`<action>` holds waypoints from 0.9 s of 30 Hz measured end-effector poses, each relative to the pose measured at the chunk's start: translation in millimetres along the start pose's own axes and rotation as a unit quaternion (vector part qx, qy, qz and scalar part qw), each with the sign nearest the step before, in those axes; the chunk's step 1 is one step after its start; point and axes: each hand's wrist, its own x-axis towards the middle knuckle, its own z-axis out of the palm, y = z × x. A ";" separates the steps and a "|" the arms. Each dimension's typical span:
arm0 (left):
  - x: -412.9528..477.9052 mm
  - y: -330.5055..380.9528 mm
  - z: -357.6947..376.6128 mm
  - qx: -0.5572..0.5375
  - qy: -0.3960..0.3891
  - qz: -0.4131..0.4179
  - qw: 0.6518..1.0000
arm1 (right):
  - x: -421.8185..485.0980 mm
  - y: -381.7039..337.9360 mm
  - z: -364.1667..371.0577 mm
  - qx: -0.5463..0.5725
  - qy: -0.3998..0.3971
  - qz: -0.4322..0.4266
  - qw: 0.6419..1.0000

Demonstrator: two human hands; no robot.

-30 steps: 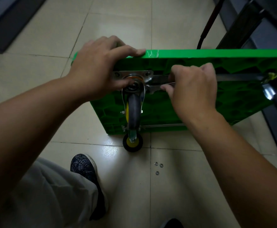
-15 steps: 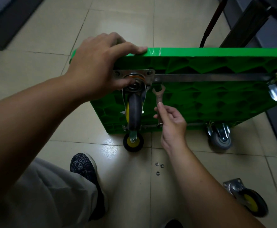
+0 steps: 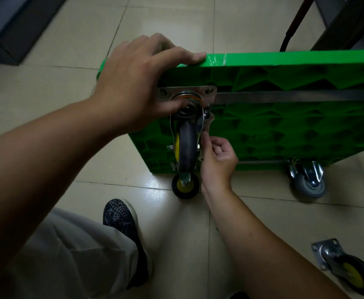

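Grips top edge of upended green cart deck [image 3: 284, 130] with left hand [image 3: 133, 87], thumb pressed on plate of mounted caster [image 3: 187, 143]. Pinches blurred wrench [image 3: 208, 124] with right hand [image 3: 217, 162], just right of that caster, below plate's corner bolt. Further right: grey caster [image 3: 308, 180] at deck's bottom edge, loose yellow-hub caster [image 3: 345, 266] lying on floor tiles [image 3: 176, 29].

Green ribbed plastic cart deck [image 3: 284, 130], shiny metal caster plate [image 3: 187, 93], matt black rubber wheel [image 3: 187, 145], glossy floor tiles [image 3: 166, 22].
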 end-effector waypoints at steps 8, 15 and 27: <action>-1.0 1.9 -2.3 -0.009 -0.006 -0.007 1.000 | 1.7 -8.1 -4.2 -0.007 -0.018 0.023 1.000; 1.3 2.4 -4.2 -0.022 -0.003 -0.004 1.000 | 32.0 -102.6 -35.9 -0.463 -0.047 -0.269 0.843; -2.1 1.2 -3.7 -0.010 -0.004 0.009 1.000 | 39.5 -135.4 -56.4 -0.475 -0.099 -0.304 0.820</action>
